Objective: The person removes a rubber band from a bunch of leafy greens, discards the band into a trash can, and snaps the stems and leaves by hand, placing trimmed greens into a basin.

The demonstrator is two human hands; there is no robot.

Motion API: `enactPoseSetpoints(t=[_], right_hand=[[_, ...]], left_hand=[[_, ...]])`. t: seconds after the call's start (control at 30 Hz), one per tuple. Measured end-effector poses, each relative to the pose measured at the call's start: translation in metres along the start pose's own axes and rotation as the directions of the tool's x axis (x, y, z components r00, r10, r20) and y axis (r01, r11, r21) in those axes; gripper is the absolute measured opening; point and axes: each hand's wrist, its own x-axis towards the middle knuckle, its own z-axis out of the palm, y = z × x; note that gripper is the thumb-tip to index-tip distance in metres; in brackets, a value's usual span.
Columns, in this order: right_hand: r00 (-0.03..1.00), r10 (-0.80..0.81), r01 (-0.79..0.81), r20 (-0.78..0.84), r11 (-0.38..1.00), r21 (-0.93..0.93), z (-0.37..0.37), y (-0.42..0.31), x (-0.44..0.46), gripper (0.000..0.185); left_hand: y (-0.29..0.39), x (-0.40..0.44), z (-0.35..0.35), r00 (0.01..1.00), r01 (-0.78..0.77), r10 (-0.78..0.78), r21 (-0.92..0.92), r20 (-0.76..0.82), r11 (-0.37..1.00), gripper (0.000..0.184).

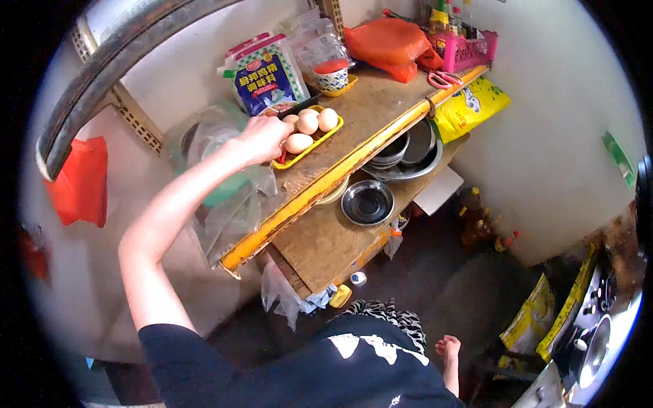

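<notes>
On the upper shelf, a yellow tray holds several brown eggs. My left hand reaches to the left end of this tray, with its fingers curled beside the eggs; what they hold, if anything, is hidden. Something small and red shows below the fingertips, at the tray's edge. A blue and white seasoning bag stands just behind the hand. Low at my right side, away from the shelf, my right hand hangs with its fingers curled, and I cannot make out anything in it.
The shelf also bears a patterned cup, an orange bag, pink scissors and a pink basket. Metal bowls sit on the lower shelf. A curved dark bar crosses the upper left. A pan is at lower right.
</notes>
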Motion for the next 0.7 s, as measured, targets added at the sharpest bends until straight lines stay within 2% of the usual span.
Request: enactPoseSetpoints(t=[0.03, 0.1, 0.13, 0.17, 0.23, 0.27, 0.3, 0.33, 0.37, 0.4, 0.43, 0.47, 0.5, 0.53, 0.57, 0.63, 0.67, 0.7], right_hand=[[1.0, -0.017, 0.017, -0.002, 1.0, 0.002, 0.008, -0.004, -0.013, 0.021], [1.0, -0.008, 0.01, -0.03, 0.997, 0.076, 0.012, 0.0, -0.034, 0.018], [0.998, -0.007, 0.012, -0.058, 0.996, 0.089, 0.012, 0.007, -0.039, 0.016], [0.996, -0.005, 0.014, -0.085, 0.994, 0.105, 0.013, 0.015, -0.045, 0.014], [0.996, 0.016, -0.008, -0.092, 0.996, 0.086, 0.01, 0.037, -0.047, 0.017], [0.994, 0.034, -0.026, -0.109, 0.997, 0.07, 0.002, 0.053, -0.05, 0.021], [0.994, 0.021, -0.001, -0.104, 0.981, 0.192, -0.001, 0.074, -0.049, 0.013], [0.983, -0.16, 0.168, -0.09, 0.982, 0.082, -0.001, 0.075, -0.064, 0.02], [0.98, -0.047, 0.031, -0.195, 0.996, -0.084, -0.002, 0.085, -0.069, 0.022], [0.96, -0.029, -0.094, -0.278, 0.905, -0.416, 0.004, 0.055, -0.096, 0.022], [0.926, -0.022, -0.099, -0.378, 0.949, -0.298, 0.009, 0.057, -0.115, 0.021], [0.881, -0.016, -0.078, -0.473, 0.981, -0.178, 0.01, 0.061, -0.132, 0.024], [0.842, -0.088, 0.046, -0.532, 0.995, -0.093, 0.007, 0.083, -0.125, 0.025], [0.785, -0.139, 0.088, -0.604, 0.99, -0.113, 0.004, 0.094, -0.121, 0.026], [0.733, -0.127, 0.136, -0.668, 0.99, -0.039, 0.0, 0.099, -0.129, 0.021], [0.611, -0.09, 0.195, -0.787, 0.98, 0.04, -0.005, 0.1, -0.158, 0.017], [0.578, -0.042, 0.192, -0.815, 0.978, 0.086, -0.009, 0.107, -0.18, 0.017], [0.497, -0.066, 0.212, -0.865, 0.976, 0.047, -0.015, 0.113, -0.199, 0.015]], left_hand=[[-0.001, 0.001, -0.007, 0.999, 0.0, 0.003, -0.066, 0.053, 0.998, 0.017], [-0.008, 0.005, -0.015, 0.995, -0.077, 0.092, -0.263, 0.046, 0.962, 0.017], [-0.009, 0.009, -0.023, 0.992, -0.046, 0.082, -0.334, 0.092, 0.941, 0.015], [-0.008, 0.011, -0.03, 0.993, -0.077, 0.1, -0.299, 0.062, 0.951, 0.017], [-0.003, 0.016, -0.05, 0.991, -0.132, 0.132, -0.061, -0.003, 0.989, 0.023], [0.004, 0.018, -0.064, 0.988, -0.144, 0.146, -0.046, 0.047, 0.989, 0.027], [0.018, 0.023, -0.081, 0.974, -0.21, 0.212, -0.036, 0.086, 0.977, 0.03], [0.039, 0.023, -0.1, 0.947, -0.299, 0.311, -0.14, 0.081, 0.944, 0.034], [0.062, 0.031, -0.111, 0.911, -0.372, 0.406, -0.284, 0.072, 0.884, 0.027], [0.069, 0.048, -0.106, 0.851, -0.455, 0.521, -0.414, 0.056, 0.788, 0.019], [0.095, 0.056, -0.112, 0.763, -0.601, 0.646, -0.394, -0.023, 0.695, 0.016], [0.137, 0.054, -0.126, 0.736, -0.601, 0.677, -0.49, -0.031, 0.631, 0.016], [0.174, 0.05, -0.139, 0.669, -0.669, 0.742, -0.466, -0.039, 0.579, 0.02], [0.214, 0.047, -0.137, 0.597, -0.758, 0.795, -0.396, -0.103, 0.518, 0.023], [0.245, 0.042, -0.141, 0.546, -0.817, 0.821, -0.321, -0.166, 0.478, 0.026], [0.3, 0.027, -0.137, 0.342, -0.902, 0.928, -0.329, -0.148, 0.28, 0.034], [0.331, 0.009, -0.145, 0.258, -0.909, 0.963, -0.356, -0.073, 0.217, 0.035], [0.356, 0.003, -0.138, 0.174, -0.917, 0.984, -0.372, -0.042, 0.147, 0.034]])
